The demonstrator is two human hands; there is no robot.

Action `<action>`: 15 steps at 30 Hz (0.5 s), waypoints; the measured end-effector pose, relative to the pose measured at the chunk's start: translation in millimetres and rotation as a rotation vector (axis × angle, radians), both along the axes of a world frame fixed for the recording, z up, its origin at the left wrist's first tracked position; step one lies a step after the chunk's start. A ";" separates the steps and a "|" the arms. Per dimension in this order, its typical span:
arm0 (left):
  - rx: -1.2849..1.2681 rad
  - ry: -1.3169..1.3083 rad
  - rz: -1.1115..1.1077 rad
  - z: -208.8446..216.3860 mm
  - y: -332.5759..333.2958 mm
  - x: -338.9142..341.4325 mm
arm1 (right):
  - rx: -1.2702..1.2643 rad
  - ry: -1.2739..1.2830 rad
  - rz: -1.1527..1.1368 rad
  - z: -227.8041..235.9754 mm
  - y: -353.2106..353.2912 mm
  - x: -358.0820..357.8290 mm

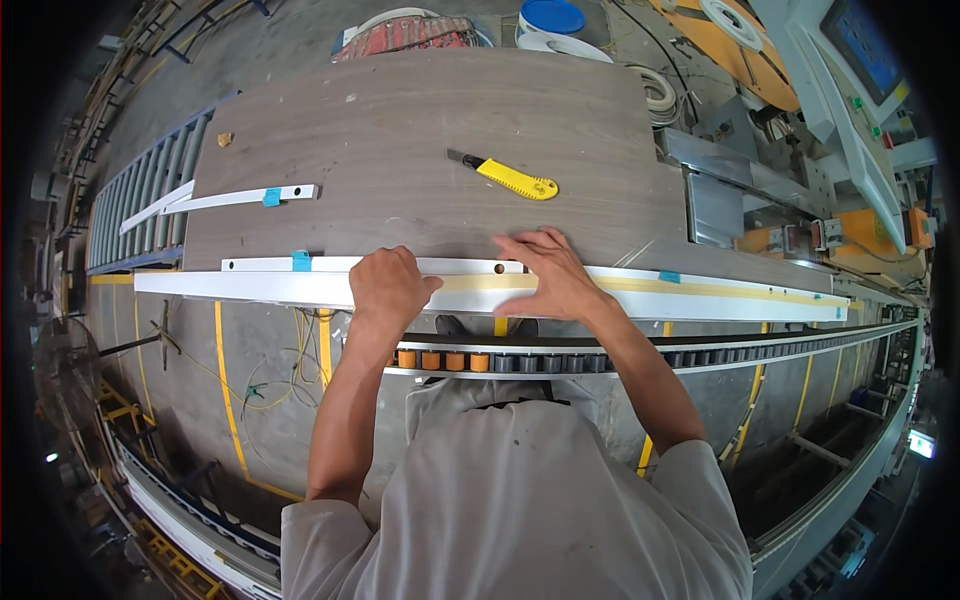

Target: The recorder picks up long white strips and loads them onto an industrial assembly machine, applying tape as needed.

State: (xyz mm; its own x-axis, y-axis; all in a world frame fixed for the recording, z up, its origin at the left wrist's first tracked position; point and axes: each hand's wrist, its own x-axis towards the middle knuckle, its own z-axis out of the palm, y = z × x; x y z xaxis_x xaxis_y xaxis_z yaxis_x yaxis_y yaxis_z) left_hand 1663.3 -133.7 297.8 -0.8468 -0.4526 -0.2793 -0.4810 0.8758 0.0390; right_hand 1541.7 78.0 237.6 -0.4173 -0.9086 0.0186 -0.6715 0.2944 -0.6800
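A long white profile (240, 287) lies along the near edge of the table. A pale yellow strip (690, 288) runs on it from the right as far as my left hand; left of that hand the surface shows plain white. My left hand (388, 288) is a closed fist on the profile, its thumb pointing right; what it grips is hidden. My right hand (548, 272) spreads thumb and fingers apart across the profile. Behind it lies a narrower white strip (335, 266) with holes and a blue tape piece (301, 261).
A yellow utility knife (515, 178), blade showing, lies on the brown table (400, 130). Two white strips (240, 199) extend past its left edge over a roller conveyor (150, 200). A rail with rollers (570, 362) runs before my body. Machinery (740, 170) stands right.
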 end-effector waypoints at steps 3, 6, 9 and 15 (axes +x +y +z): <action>0.021 -0.029 0.025 -2.2 0.6 0.6 | -0.008 0.003 -0.128 -0.2 -10.8 -6.5; 0.040 -0.059 0.059 -3.7 0.1 -0.1 | 0.119 -0.104 -0.033 0.5 -25.0 -23.9; 0.045 -0.069 0.069 -3.0 -0.1 -1.6 | 0.255 -0.150 0.004 3.0 -33.3 -32.6; 0.001 -0.032 0.023 -1.0 0.0 -1.2 | 0.312 -0.241 0.089 9.8 -38.5 -45.0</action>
State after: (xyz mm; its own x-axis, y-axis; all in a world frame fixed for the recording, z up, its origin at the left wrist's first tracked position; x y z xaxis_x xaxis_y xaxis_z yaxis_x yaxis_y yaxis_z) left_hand 1662.1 -133.8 296.8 -0.8267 -0.4716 -0.3067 -0.5021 0.8645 0.0240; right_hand 1496.7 39.4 247.4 -0.2955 -0.8881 -0.3520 -0.5362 0.4592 -0.7083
